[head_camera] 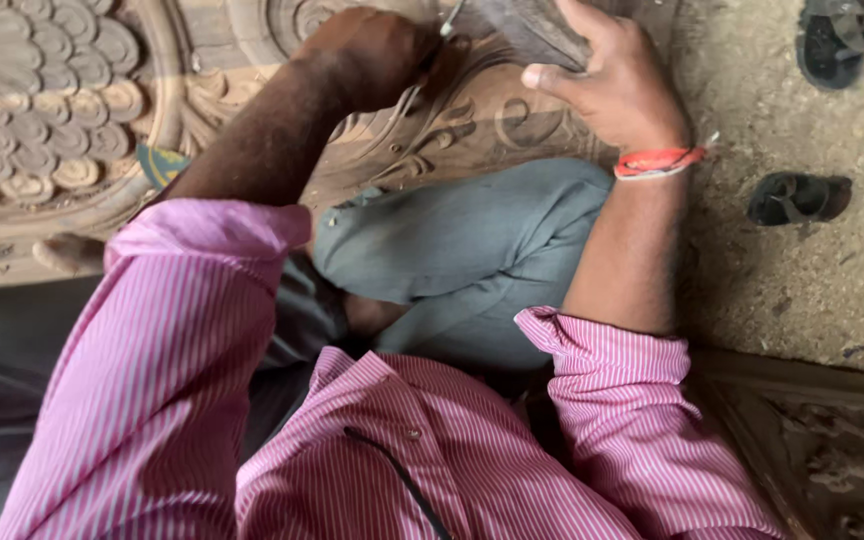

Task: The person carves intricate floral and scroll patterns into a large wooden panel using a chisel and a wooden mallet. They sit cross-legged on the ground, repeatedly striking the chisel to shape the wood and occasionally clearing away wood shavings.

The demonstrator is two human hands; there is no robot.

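Big carved panel (62, 110) lies flat on the floor, scale and scroll relief across it, filling the top left and running under both hands. Dirt floor (802, 290) to the right. Person sits on the panel edge, grey trousers (462, 250), pink striped shirt (202, 400), sleeves rolled. Second carved piece (832, 460) at bottom right. Two sandals (797, 197) on the dirt, well apart from the hands. Left hand (367, 55) curled tight around a thin metal tool (449, 20), tip not visible. Right hand (607, 85) grips a dark wooden block (522, 30) at top edge, fingers wrapped over it; red band (657, 162) on wrist.
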